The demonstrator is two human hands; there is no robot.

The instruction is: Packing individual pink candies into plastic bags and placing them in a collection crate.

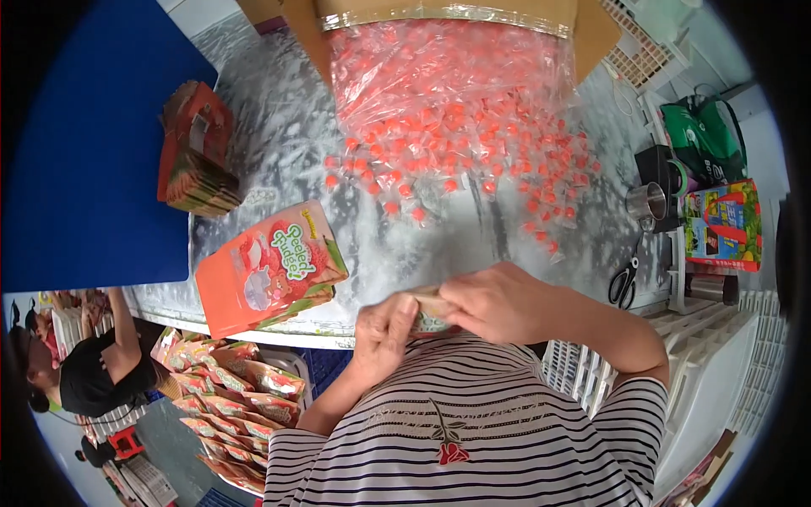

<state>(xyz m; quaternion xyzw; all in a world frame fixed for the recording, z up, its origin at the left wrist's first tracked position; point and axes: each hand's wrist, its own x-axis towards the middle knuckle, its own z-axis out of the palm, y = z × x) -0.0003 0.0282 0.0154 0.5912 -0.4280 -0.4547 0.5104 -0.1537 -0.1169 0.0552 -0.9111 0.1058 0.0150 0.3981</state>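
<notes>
"What have the hands got?"

"One pouch (432, 320), close against the striped shirt (473, 397). The left hand (380, 335) supports its side; the right hand (494, 304) has its fingers pinched at the top edge. Both hands' fingers are closed on it and hide much of it. Holding it against the body probably steadies it."

"And by the left elbow?"

"Plump pouches (232, 393) in rows, below the bench (397, 245) edge, perhaps to save room up top."

"Beyond the hands?"

"Flat pouches (274, 275) lie fanned just past the left one, likely for easy reach. The scissors (623, 286) rest at the right edge, apart from both."

"Further off?"

"A second stack (198, 152) sits on the left. Loose red sweets (452, 139) spread nearside of a clear bag (439, 59), presumably handy for taking. A cardboard box (596, 38) stands around the bag."
</notes>
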